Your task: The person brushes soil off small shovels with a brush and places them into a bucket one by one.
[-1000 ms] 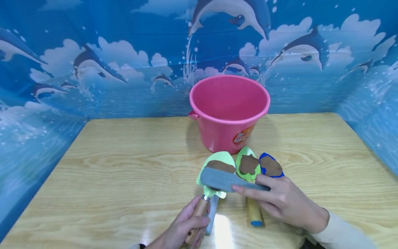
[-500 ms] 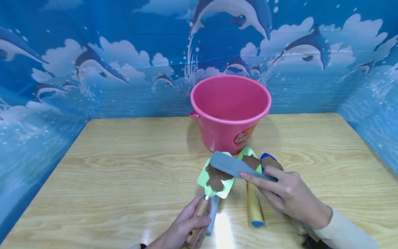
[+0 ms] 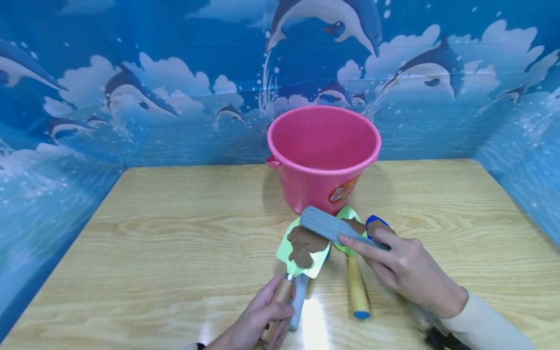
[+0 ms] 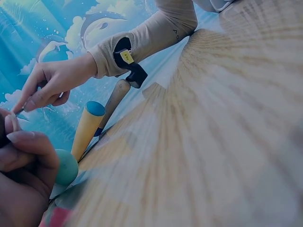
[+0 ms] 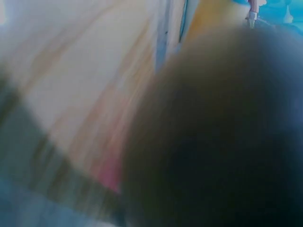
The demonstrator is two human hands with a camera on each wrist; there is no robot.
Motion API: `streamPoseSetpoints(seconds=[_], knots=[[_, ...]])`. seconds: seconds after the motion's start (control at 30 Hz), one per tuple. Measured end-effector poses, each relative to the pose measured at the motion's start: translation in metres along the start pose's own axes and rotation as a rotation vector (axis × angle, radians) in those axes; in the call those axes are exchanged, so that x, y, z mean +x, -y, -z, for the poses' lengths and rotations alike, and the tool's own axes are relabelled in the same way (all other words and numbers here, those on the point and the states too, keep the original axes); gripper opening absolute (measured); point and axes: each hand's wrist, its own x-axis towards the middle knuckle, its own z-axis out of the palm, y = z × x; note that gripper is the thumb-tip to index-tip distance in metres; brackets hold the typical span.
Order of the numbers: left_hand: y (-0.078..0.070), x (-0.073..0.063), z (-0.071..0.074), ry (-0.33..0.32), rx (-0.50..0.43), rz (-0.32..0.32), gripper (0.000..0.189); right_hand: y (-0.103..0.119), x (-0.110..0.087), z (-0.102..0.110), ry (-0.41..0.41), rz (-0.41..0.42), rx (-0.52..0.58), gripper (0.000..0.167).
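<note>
A pink bucket (image 3: 306, 189) stood on the worktop (image 3: 183, 233) at upper centre of the head view; right of centre, a yellow-handled green shovel (image 3: 357, 287) and a blue shovel (image 3: 373, 221) were partly hidden by the right hand (image 3: 404, 267) and its grey-blue spatula (image 3: 321, 224). The left hand's (image 3: 268, 313) grip curled round the wooden handle of a pale-green shovel (image 3: 284, 250), lower centre; the right's held the spatula's narrow end. The blade was flat and dotted, the brown lump (image 3: 302, 243) on the pale-green shovel irregular.
</note>
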Motion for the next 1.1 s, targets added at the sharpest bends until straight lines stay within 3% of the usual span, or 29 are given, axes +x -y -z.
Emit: streamPoseSetpoints(seconds=[0.2,0.3,0.53,0.7,0.83,1.1], knots=[[0.001,-0.001,0.0,0.02,-0.011,-0.005,0.032,0.007,-0.005,-0.007,0.048,0.106,0.068,0.033],[0.001,0.0,0.0,0.019,-0.021,-0.011,0.032,0.007,-0.007,-0.007,0.067,0.075,0.031,0.035],[0.001,0.0,0.0,0.004,-0.029,-0.007,0.032,0.003,-0.001,0.0,0.024,0.001,0.004,0.036],[0.0,-0.001,0.001,0.016,-0.024,0.003,0.029,0.007,-0.001,-0.001,0.018,0.069,0.066,0.033],[0.0,-0.001,0.001,0.015,-0.021,0.007,0.026,0.007,-0.002,-0.002,0.049,0.092,0.04,0.035],[0.001,-0.001,0.0,0.022,-0.037,-0.006,0.026,0.0,0.002,0.007,-0.01,-0.007,-0.015,0.035]])
